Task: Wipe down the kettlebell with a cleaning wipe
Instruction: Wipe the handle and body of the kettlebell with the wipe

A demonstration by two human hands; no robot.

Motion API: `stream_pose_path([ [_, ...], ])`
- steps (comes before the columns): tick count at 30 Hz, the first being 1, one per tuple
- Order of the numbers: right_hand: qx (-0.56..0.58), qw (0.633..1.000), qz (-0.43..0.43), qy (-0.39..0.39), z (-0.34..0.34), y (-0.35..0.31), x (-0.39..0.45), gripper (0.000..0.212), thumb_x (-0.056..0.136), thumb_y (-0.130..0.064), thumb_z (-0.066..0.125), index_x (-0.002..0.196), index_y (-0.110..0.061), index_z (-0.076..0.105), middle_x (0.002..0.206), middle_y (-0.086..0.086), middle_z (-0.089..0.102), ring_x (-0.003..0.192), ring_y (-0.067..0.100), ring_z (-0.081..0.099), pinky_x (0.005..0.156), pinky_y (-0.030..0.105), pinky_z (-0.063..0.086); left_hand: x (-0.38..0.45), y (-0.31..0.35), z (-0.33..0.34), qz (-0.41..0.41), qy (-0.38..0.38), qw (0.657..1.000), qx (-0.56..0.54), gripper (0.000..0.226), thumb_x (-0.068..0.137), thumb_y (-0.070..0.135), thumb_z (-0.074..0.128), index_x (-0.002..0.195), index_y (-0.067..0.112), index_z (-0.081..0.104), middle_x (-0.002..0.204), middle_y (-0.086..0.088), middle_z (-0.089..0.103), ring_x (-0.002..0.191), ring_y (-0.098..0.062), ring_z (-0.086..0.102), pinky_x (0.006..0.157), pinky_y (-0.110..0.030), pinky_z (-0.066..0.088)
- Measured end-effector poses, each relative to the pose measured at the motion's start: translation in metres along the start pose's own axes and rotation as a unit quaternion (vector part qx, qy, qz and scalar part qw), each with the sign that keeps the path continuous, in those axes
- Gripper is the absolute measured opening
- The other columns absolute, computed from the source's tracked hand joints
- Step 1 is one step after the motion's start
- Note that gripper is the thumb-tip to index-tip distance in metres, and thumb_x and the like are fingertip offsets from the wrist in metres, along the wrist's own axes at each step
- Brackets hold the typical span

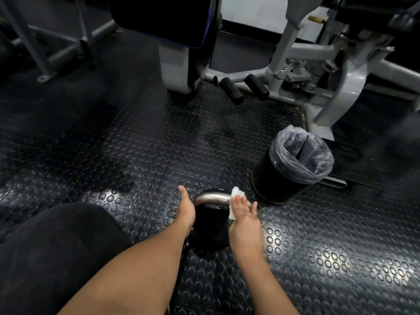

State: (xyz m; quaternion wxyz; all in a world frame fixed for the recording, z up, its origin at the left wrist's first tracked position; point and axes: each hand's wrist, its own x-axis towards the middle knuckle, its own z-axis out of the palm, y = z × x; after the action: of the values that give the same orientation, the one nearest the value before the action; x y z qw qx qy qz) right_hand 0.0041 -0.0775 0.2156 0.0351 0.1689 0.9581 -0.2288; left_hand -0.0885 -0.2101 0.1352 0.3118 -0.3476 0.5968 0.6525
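Note:
A black kettlebell (210, 230) with a shiny steel handle stands on the studded rubber floor at bottom centre. My left hand (185, 211) rests against the kettlebell's left side, thumb stretched forward beside the handle's left end. My right hand (244, 226) presses a white cleaning wipe (234, 202) onto the right end of the handle, fingers spread flat over it. Part of the kettlebell's body is hidden behind both hands.
A small black bin (279, 180) with a clear plastic liner stands just right of and beyond the kettlebell. Grey gym machine frames (341, 71) with black foot rollers (231, 90) fill the back. My dark-clothed knee (56, 246) is at the lower left.

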Motion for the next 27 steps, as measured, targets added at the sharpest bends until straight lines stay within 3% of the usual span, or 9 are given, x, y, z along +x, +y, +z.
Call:
stream_pose_path([
  [2,0.008,1.0,0.009,0.01,0.003,0.004,-0.006,0.073,0.096,0.009,0.039,0.159,-0.024,0.024,0.166,-0.011,0.017,0.139,0.009,-0.017,0.126,0.031,0.011,0.013,-0.006,-0.002,-0.005,-0.002,1.0,0.006,0.158,0.03,0.115,0.006,0.156,0.025,0.039,0.155,-0.017,0.048,0.144,-0.042,0.041,0.119,-0.067,0.025],
  [7,0.021,0.999,0.01,0.035,0.004,0.006,-0.006,0.075,0.097,0.01,0.036,0.16,-0.024,0.015,0.166,-0.012,0.007,0.138,0.008,-0.023,0.124,0.027,-0.002,0.043,-0.018,-0.002,-0.025,-0.017,0.999,0.012,0.16,0.029,0.116,0.008,0.152,0.022,0.046,0.15,-0.019,0.053,0.142,-0.043,0.045,0.118,-0.066,0.028],
  [10,0.019,0.999,-0.031,0.04,0.011,0.0,-0.006,0.074,0.096,0.011,0.041,0.159,-0.021,0.019,0.161,-0.013,0.005,0.131,0.002,-0.034,0.127,0.033,0.006,0.044,-0.018,-0.003,-0.023,-0.021,0.999,0.014,0.159,0.028,0.116,0.01,0.151,0.023,0.047,0.147,-0.018,0.057,0.138,-0.042,0.049,0.116,-0.065,0.032],
  [11,0.009,0.996,-0.054,0.065,0.015,0.001,-0.007,0.075,0.091,0.013,0.049,0.156,-0.017,0.028,0.16,-0.01,0.014,0.135,0.004,-0.028,0.127,0.036,0.009,0.039,-0.016,-0.003,-0.018,-0.02,1.0,0.014,0.16,0.027,0.116,0.01,0.151,0.022,0.047,0.146,-0.019,0.057,0.138,-0.042,0.049,0.115,-0.065,0.033],
  [14,-0.021,0.992,-0.082,0.099,0.026,0.013,-0.012,0.085,0.053,0.018,0.081,0.132,-0.007,0.064,0.14,0.004,0.059,0.138,0.018,0.029,0.122,0.041,0.018,0.026,-0.011,-0.001,-0.014,-0.02,1.0,0.013,0.161,0.027,0.115,0.007,0.153,0.022,0.042,0.147,-0.02,0.055,0.139,-0.044,0.047,0.116,-0.066,0.032],
  [18,-0.018,0.993,-0.053,0.107,0.031,0.02,-0.015,0.078,0.081,0.018,0.058,0.151,-0.01,0.037,0.158,0.0,0.027,0.144,0.012,-0.007,0.125,0.038,0.006,0.021,-0.009,-0.002,-0.012,-0.006,1.0,0.02,0.16,0.028,0.115,0.003,0.154,0.025,0.042,0.147,-0.018,0.056,0.137,-0.043,0.049,0.114,-0.066,0.034],
  [23,-0.042,0.987,-0.076,0.133,0.038,0.007,-0.014,0.089,0.048,0.019,0.084,0.13,-0.008,0.066,0.136,0.007,0.064,0.136,0.019,0.03,0.094,0.048,0.056,0.022,-0.011,-0.002,-0.006,-0.007,1.0,0.01,0.159,0.029,0.116,0.007,0.149,0.021,0.049,0.144,-0.019,0.059,0.135,-0.042,0.052,0.114,-0.063,0.038],
  [25,-0.042,0.988,-0.073,0.132,0.042,0.013,-0.017,0.089,0.048,0.019,0.084,0.131,-0.008,0.066,0.136,0.007,0.063,0.136,0.021,0.03,0.092,0.047,0.057,0.022,-0.011,-0.002,-0.009,-0.006,1.0,0.012,0.156,0.031,0.115,0.005,0.145,0.021,0.054,0.138,-0.019,0.063,0.13,-0.041,0.057,0.111,-0.063,0.041],
  [27,-0.047,0.985,-0.059,0.154,0.046,0.023,-0.019,0.088,0.053,0.021,0.08,0.134,-0.006,0.063,0.141,0.009,0.059,0.138,0.022,0.031,0.109,0.049,0.045,0.024,-0.012,-0.002,-0.007,-0.004,1.0,0.021,0.151,0.034,0.114,0.003,0.143,0.022,0.054,0.138,-0.019,0.063,0.128,-0.041,0.057,0.11,-0.062,0.042],
])
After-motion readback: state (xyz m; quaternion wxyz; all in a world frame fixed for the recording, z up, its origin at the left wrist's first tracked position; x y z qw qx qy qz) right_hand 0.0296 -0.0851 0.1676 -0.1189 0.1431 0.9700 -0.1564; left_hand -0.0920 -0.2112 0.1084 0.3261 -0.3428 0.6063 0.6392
